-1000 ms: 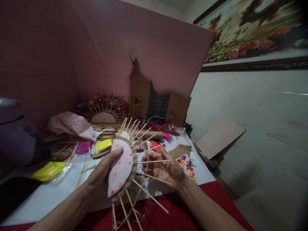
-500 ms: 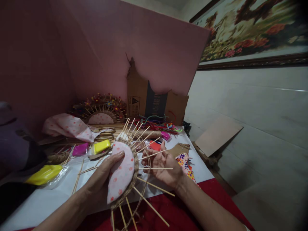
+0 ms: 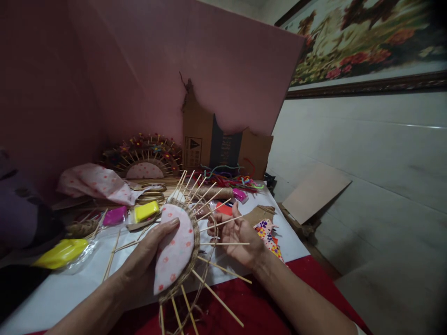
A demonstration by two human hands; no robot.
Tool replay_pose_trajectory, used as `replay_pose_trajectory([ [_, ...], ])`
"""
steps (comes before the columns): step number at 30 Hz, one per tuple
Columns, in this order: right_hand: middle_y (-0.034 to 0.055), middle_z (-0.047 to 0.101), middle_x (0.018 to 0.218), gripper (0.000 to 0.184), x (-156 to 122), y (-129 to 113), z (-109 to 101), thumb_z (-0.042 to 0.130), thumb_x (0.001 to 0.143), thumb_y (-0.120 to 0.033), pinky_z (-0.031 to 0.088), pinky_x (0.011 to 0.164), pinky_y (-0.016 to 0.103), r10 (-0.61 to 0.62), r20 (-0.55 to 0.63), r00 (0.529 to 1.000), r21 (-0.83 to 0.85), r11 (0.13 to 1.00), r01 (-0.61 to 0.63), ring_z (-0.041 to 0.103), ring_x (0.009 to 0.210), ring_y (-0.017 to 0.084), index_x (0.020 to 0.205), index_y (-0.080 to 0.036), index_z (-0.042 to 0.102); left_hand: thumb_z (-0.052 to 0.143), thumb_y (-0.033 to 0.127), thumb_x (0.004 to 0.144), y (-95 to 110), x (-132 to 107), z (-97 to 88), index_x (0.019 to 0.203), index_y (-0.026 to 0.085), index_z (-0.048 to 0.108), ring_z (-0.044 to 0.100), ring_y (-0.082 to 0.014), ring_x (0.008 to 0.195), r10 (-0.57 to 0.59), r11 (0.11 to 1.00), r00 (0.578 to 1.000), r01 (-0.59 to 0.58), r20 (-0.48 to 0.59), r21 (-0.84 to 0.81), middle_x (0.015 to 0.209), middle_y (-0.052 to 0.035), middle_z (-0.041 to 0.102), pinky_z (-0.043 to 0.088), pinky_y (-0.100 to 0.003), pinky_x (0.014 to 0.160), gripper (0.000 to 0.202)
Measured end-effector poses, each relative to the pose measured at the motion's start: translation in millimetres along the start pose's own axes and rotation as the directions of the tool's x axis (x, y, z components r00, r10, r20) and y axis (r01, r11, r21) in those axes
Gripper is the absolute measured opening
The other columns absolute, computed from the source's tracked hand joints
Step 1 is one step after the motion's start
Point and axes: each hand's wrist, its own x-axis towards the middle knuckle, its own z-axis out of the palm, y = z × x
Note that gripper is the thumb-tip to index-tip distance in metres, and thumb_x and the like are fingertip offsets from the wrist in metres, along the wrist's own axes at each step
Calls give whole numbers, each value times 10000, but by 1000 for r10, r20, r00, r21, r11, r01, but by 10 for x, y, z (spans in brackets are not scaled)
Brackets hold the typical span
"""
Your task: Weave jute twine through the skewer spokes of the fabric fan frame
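With the left hand (image 3: 152, 244), grips a flat half-round panel (image 3: 176, 253) of pale cloth dotted with coral prints, holding it tilted over the near side of a white-covered bench (image 3: 296, 237), straight edge to the left and curved rim to the right. Lays the left thumb along the cloth face and tucks the other fingers out of sight behind. Brings the left forearm up from the lower left and the right forearm in from the lower right, slanting both inward. Holds the right hand (image 3: 240, 239) half open, palm turned upward, fingers pointing left and curled among thin pale wooden sticks (image 3: 218, 298) fanning out from the rim, with one digit raised above the rest. Sets the right fingertips right at a loose loop of thin brown twine (image 3: 207, 272) running across the sticks, outside the brown twine band (image 3: 196, 242) around the rim; cannot tell whether pinching the loop or merely touching it. Has near the right wrist a white scrap of flowered cloth (image 3: 268, 235), and, above the left hand, a small yellow rectangular packet (image 3: 145, 211) beside a magenta one (image 3: 114, 216).
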Motion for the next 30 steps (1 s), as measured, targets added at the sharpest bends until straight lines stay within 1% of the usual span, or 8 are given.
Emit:
replay_pose_trajectory([
  [3,75,664,755,611,-5,-2,-2,342,810,-686,477,614,266,-21,39,999,10,1000,20,610,653,146,816,-142,617,673,326,704,-12,2,-6,1021,112,638,693,-319,641,45,998,999,-45,2,54,699,-145,726,566,-449,598,384],
  [6,83,664,780,620,-4,2,-27,334,816,-682,473,619,266,-36,61,997,26,999,34,608,684,150,838,-137,627,676,322,704,-23,-2,8,1022,107,635,693,-324,660,88,990,996,-87,-9,108,717,-151,727,559,-467,636,386],
  [11,83,662,756,668,4,-4,-49,316,820,-684,480,631,264,-37,46,998,9,999,37,608,676,145,845,-104,647,680,311,700,-34,-12,25,962,115,635,691,-330,737,82,990,997,-80,-12,117,847,-169,726,547,-471,704,329],
  [16,91,667,760,660,16,-5,-58,313,822,-684,479,618,257,-38,49,998,-2,999,38,612,693,150,829,-115,647,692,289,693,-33,-22,34,914,153,628,694,-308,736,87,991,996,-84,-17,105,851,-140,729,552,-427,683,267],
  [20,87,669,785,651,30,5,-83,301,835,-670,482,615,258,-49,63,997,42,998,47,612,688,147,862,-116,641,685,311,697,-25,-30,50,919,129,624,690,-330,743,66,991,998,-64,-10,115,874,-168,723,544,-467,704,294],
  [23,89,672,780,673,30,-12,-75,290,834,-675,482,589,239,-70,55,996,71,995,66,618,657,136,884,-102,640,685,310,698,-22,-32,52,950,126,614,692,-324,728,79,989,996,-73,-45,128,842,-166,727,552,-454,677,320],
  [26,85,675,739,673,17,-39,-54,276,851,-655,495,608,240,-57,62,996,112,992,50,616,599,119,879,-89,639,686,321,700,-27,-28,47,912,112,609,694,-310,696,62,987,997,-54,-49,150,796,-163,727,559,-418,638,308],
  [30,121,688,811,732,2,-52,-46,246,844,-671,505,657,287,-89,70,994,94,992,82,647,707,170,976,-60,627,696,299,695,-38,-17,55,867,116,596,693,-283,636,76,982,996,-66,-51,177,748,-138,728,558,-370,586,270],
])
